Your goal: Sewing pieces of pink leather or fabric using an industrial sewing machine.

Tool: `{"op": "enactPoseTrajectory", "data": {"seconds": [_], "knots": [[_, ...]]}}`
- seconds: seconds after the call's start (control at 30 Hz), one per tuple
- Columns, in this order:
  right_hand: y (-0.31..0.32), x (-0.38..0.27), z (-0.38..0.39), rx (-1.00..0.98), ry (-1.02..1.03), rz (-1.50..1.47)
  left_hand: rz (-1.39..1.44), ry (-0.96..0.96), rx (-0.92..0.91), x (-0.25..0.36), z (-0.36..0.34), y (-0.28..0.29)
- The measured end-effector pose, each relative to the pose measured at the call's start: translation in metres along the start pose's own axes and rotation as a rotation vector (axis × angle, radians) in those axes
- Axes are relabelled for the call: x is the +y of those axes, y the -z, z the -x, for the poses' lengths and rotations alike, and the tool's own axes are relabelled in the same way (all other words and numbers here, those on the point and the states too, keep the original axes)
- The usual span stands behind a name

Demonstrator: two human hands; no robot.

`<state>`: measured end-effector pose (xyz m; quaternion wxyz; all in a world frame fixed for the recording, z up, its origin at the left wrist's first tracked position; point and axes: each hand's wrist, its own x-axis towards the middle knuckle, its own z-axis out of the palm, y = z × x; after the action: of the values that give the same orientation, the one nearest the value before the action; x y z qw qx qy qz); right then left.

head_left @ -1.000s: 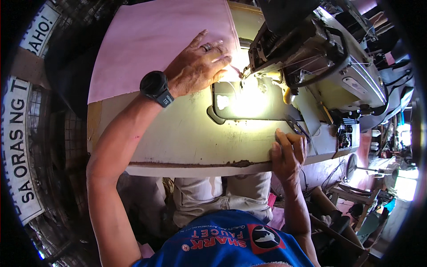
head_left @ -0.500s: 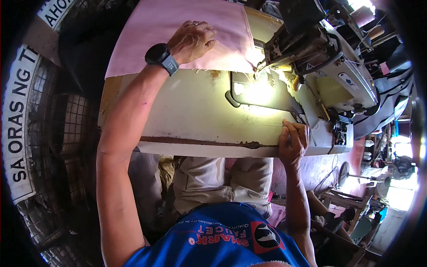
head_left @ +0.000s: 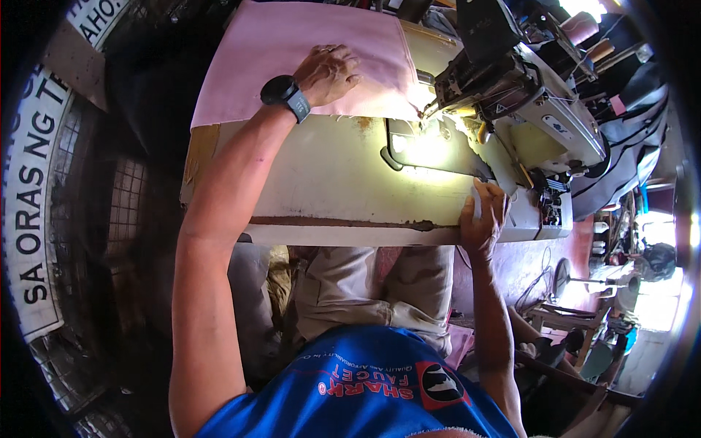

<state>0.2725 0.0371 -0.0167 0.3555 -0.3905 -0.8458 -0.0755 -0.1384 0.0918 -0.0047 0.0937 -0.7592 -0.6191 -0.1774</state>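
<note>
The left hand [head_left: 328, 73] lies knuckles-up on the pink fabric [head_left: 292, 51], fingers curled and pressing the cloth flat against the table; it pins the cloth rather than gripping it. A black wristwatch [head_left: 285, 95] sits on that wrist. The pink fabric spreads over the far part of the sewing table [head_left: 321, 190], toward 11 o'clock in the head view, and its near right corner reaches the needle area of the sewing machine [head_left: 511, 95] at about 1 o'clock.

The right hand [head_left: 482, 219] rests at the near right edge of the table, at roughly 3 o'clock from the table's middle, fingers folded over the rim just beside the machine's base; whether it holds anything cannot be told. A bright lamp-lit patch [head_left: 427, 150] glares on the machine bed between the 2 hands.

The table's cream top is worn, with a rusty brown strip along its near edge. Below it, at 6 o'clock, are the person's beige trousers [head_left: 365, 285] and blue shirt [head_left: 358, 387].
</note>
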Motion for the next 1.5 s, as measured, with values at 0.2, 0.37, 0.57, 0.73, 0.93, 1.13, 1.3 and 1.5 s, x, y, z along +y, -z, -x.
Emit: {"op": "enactPoseTrajectory", "data": {"seconds": [0.2,0.37,0.57,0.73,0.93,1.13,1.3,1.5], "knots": [[0.002,-0.001,0.000,-0.048,-0.007,0.036,-0.020,0.013,0.042,0.004,0.001,0.000],[0.030,0.020,-0.010,0.003,0.008,-0.131,0.032,-0.049,0.125,0.003,0.001,-0.006],[0.138,0.215,-0.116,0.270,-0.079,0.383,0.222,-0.218,0.062,0.021,-0.003,0.008],[0.197,0.446,-0.228,-0.066,-0.236,0.369,0.299,-0.413,0.007,0.055,-0.065,-0.015],[0.161,0.500,-0.226,-0.493,-0.239,0.236,0.256,-0.512,0.054,0.046,-0.077,-0.025],[0.176,0.549,-0.023,0.141,-0.180,0.470,0.231,-0.581,0.077,0.050,-0.096,-0.023],[0.103,0.441,-0.020,0.229,-0.346,-0.093,0.111,-0.564,0.046,0.041,-0.077,-0.019],[0.101,0.393,-0.078,0.197,-0.399,0.553,0.145,-0.468,0.205,0.045,-0.076,-0.033]]}}
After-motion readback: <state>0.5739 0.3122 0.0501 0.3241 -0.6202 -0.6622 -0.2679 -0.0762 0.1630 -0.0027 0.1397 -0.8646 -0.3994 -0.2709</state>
